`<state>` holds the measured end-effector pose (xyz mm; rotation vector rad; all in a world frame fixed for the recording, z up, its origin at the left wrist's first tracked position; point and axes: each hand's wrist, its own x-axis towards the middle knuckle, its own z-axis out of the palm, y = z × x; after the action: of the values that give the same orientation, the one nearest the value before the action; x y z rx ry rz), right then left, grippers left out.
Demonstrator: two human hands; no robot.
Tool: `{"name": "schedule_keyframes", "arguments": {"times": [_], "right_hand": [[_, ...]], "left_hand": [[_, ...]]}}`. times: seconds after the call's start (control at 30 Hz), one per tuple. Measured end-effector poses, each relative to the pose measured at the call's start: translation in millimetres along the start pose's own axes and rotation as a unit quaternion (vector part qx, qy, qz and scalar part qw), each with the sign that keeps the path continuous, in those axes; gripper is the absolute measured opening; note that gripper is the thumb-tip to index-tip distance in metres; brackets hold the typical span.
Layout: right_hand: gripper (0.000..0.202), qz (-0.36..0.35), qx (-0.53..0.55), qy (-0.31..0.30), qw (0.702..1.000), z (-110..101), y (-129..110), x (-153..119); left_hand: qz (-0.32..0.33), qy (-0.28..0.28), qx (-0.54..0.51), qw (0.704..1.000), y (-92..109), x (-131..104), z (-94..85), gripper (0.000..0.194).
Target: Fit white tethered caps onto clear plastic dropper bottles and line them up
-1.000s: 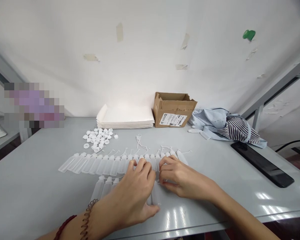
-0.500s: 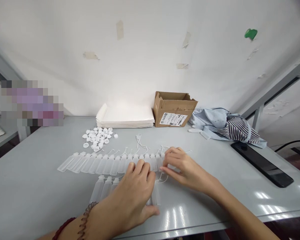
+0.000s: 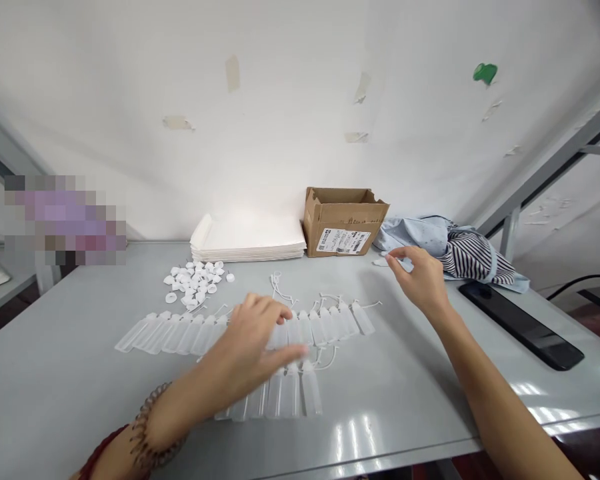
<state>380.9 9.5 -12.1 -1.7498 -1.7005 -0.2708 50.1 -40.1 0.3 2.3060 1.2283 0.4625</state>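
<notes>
Clear plastic bottles with thin white strings lie side by side in a back row (image 3: 333,325) and a shorter front row (image 3: 311,393). My left hand (image 3: 253,337) hovers over the middle of both rows, thumb and fingers apart, holding nothing and hiding some bottles. At the right, my right hand (image 3: 423,277) is beside a loose bottle (image 3: 381,262) near the cloth; its thumb and forefinger come near each other at the bottle's end, partly covering it. Whether they grip it cannot be made out. Small white caps (image 3: 195,281) are heaped at the back left.
Behind stand a stack of white sheets (image 3: 250,241) and an open cardboard box (image 3: 347,223). Light blue and striped cloth (image 3: 473,257) and a black phone (image 3: 520,325) lie at the right. Loose white strings (image 3: 279,287) rest behind the back row.
My right hand has left the right part of the back row and moved right and back to the loose bottle. My left hand has shifted left and back, its fingers more spread.
</notes>
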Motion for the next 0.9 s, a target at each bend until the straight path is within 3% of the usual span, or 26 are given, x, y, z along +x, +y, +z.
{"name": "schedule_keyframes", "arguments": {"times": [0.13,0.3,0.43,0.63,0.9], "right_hand": [[0.021,0.014,-0.06,-0.053,0.997,9.9,32.3,7.0],[0.032,0.0,-0.096,-0.129,0.987,20.6,48.5,6.5],[0.035,-0.01,-0.12,-0.17,0.978,27.2,51.5,6.3],[0.038,-0.029,-0.148,-0.197,0.969,29.4,49.8,6.4],[0.041,-0.034,-0.176,-0.189,0.965,31.7,47.7,7.2]], "left_hand": [[-0.035,0.068,0.066,0.995,-24.5,22.6,-14.0,0.025],[-0.016,0.047,0.109,0.993,-56.4,60.9,-21.6,0.029],[0.008,0.017,0.112,0.994,-68.6,82.2,-18.3,0.028],[0.015,0.005,0.125,0.992,-69.7,88.6,-15.5,0.022],[0.001,0.001,0.155,0.988,-71.9,84.0,-13.5,0.018]]}}
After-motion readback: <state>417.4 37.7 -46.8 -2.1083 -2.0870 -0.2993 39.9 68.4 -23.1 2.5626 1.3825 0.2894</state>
